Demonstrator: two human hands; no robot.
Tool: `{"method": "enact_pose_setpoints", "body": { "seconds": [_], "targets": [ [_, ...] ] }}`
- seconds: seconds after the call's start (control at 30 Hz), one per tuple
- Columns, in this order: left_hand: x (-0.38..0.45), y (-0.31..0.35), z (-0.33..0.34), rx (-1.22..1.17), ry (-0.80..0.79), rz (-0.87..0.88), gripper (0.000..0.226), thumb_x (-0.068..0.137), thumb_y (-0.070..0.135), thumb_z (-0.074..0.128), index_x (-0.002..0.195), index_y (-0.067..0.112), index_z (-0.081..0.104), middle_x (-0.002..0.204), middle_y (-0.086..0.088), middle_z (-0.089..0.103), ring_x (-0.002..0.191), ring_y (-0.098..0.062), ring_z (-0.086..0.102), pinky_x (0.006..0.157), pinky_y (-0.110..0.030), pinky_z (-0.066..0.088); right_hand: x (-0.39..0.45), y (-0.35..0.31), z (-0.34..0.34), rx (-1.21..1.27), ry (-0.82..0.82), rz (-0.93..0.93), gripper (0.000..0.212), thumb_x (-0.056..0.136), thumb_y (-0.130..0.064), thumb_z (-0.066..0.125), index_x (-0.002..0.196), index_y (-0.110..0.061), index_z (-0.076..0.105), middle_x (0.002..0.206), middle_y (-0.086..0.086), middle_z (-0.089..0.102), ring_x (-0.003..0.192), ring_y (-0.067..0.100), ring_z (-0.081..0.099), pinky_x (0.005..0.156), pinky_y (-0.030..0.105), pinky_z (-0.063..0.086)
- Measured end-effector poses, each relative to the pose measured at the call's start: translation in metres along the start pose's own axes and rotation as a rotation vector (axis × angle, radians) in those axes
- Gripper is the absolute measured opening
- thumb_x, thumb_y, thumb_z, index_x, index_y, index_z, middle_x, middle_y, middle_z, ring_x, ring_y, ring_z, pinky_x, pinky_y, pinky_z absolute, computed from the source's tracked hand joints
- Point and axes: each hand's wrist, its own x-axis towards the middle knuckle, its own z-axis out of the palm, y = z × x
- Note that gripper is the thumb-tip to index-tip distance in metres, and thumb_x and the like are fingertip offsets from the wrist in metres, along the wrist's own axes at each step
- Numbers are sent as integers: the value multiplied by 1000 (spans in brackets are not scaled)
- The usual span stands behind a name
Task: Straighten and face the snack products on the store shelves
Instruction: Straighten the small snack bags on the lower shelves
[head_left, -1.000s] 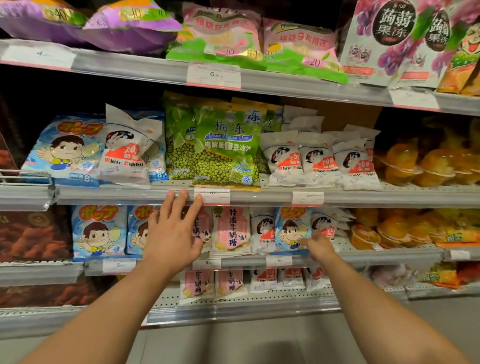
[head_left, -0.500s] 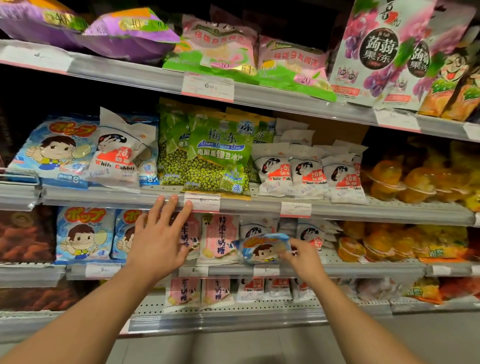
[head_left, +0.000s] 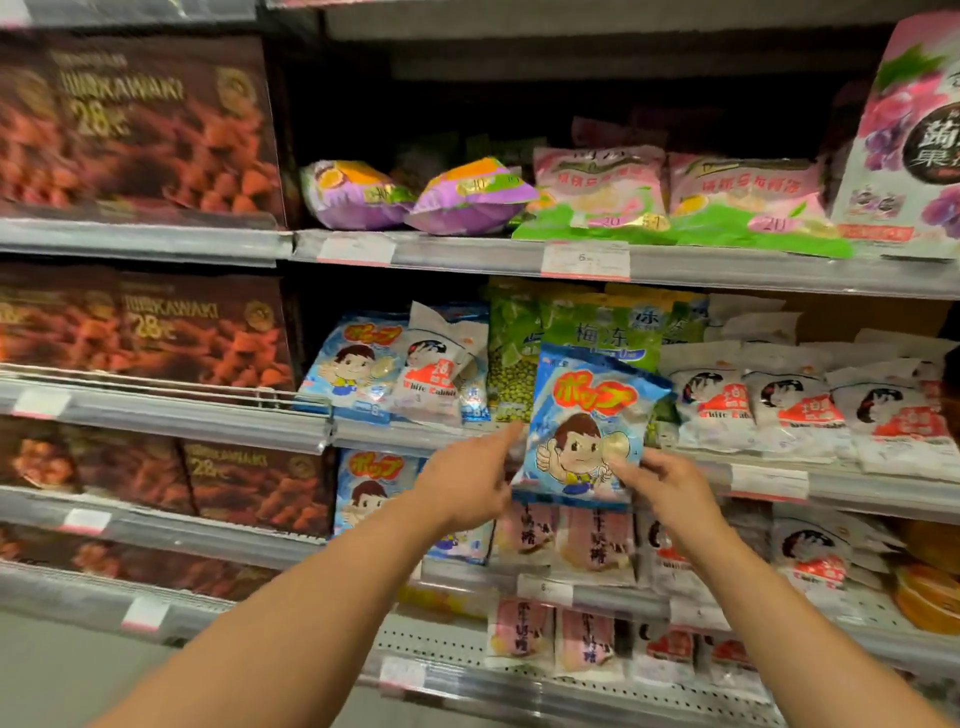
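Observation:
A blue candy bag with a cartoon child (head_left: 587, 421) is lifted upright in front of the middle shelf. My right hand (head_left: 662, 480) pinches its lower right corner. My left hand (head_left: 470, 480) touches its lower left edge with fingers stretched toward it. Matching blue bags stand at the left of the middle shelf (head_left: 358, 364) and on the shelf below (head_left: 371, 486). White rabbit candy bags (head_left: 779, 410) fill the middle shelf's right side, and one (head_left: 441, 374) leans among the blue bags.
Green bean bags (head_left: 582, 325) stand behind the lifted bag. Pink milk-candy bags (head_left: 592, 540) sit on the lower shelf. Brown boxes (head_left: 145, 124) fill the left bay. Purple and pink-green bags (head_left: 467, 195) lie on the upper shelf with price rails (head_left: 584, 260) in front.
My right hand pulled the blue bag off the lower shelf and raised it upright. My left hand left the shelf rail and came to the bag. The view swung left and up.

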Motion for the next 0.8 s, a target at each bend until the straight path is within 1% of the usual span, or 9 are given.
{"method": "enact_pose_setpoints", "body": {
  "seconds": [0.1, 0.23, 0.3, 0.37, 0.43, 0.53, 0.67, 0.73, 0.8],
  "targets": [
    [2, -17, -16, -84, 220, -136, 56, 96, 24, 53, 150, 26, 41, 137, -2, 62, 117, -26, 61, 89, -43, 55, 19, 3, 19, 9, 33, 41, 11, 93, -25, 73, 98, -19, 79, 95, -6, 80, 93, 15, 74, 79, 30, 55],
    [9, -54, -29, -153, 472, -252, 44, 96, 20, 56, 139, 19, 51, 126, -5, 62, 111, -26, 59, 86, -39, 50, 33, 0, 24, 171, 89, 182, 29, 89, -22, 77, 75, 3, 70, 77, 14, 73, 53, 16, 60, 46, 21, 46],
    [15, -73, -34, -109, 555, -243, 42, 99, 24, 56, 139, 14, 50, 127, -7, 57, 116, -28, 54, 92, -40, 46, 37, -2, 24, 214, 80, 248, 31, 88, -21, 78, 80, 7, 70, 62, 7, 68, 41, 10, 52, 41, 19, 43],
    [22, -87, -35, -71, 569, -235, 50, 101, 35, 57, 143, 11, 46, 134, -8, 56, 123, -27, 51, 100, -41, 44, 38, -3, 23, 221, 87, 266, 29, 87, -21, 79, 84, 7, 73, 59, 5, 68, 39, 9, 51, 40, 18, 44],
    [29, -92, -33, -94, 556, -296, 64, 99, 47, 59, 146, 8, 43, 138, -11, 55, 128, -28, 50, 104, -42, 44, 39, -2, 25, 236, 80, 267, 30, 85, -24, 81, 87, 5, 76, 74, 16, 76, 47, 14, 56, 44, 21, 47],
    [43, -95, -24, -260, 547, -461, 72, 90, 55, 68, 137, 6, 44, 129, -16, 60, 122, -35, 55, 94, -46, 50, 36, -5, 26, 252, 87, 262, 32, 85, -25, 81, 92, 6, 76, 88, 21, 77, 69, 24, 65, 58, 27, 54],
    [54, -96, -16, -334, 565, -516, 90, 81, 65, 72, 145, 12, 36, 124, -16, 60, 120, -36, 54, 93, -54, 53, 35, -11, 25, 243, 67, 294, 28, 86, -26, 80, 90, 2, 77, 78, 13, 77, 51, 13, 61, 48, 23, 52],
    [59, -101, -12, -341, 561, -542, 87, 78, 64, 75, 140, 16, 38, 120, -14, 60, 113, -35, 56, 90, -55, 54, 35, -12, 24, 224, 66, 301, 30, 85, -27, 81, 90, 2, 77, 80, 17, 77, 50, 13, 58, 47, 23, 51],
    [61, -103, -15, -415, 560, -541, 71, 74, 59, 81, 124, 21, 48, 112, -10, 64, 101, -30, 62, 84, -49, 58, 35, -13, 24, 221, 68, 313, 31, 84, -28, 81, 90, 2, 77, 81, 18, 76, 50, 14, 56, 48, 25, 50]
  ]
}}
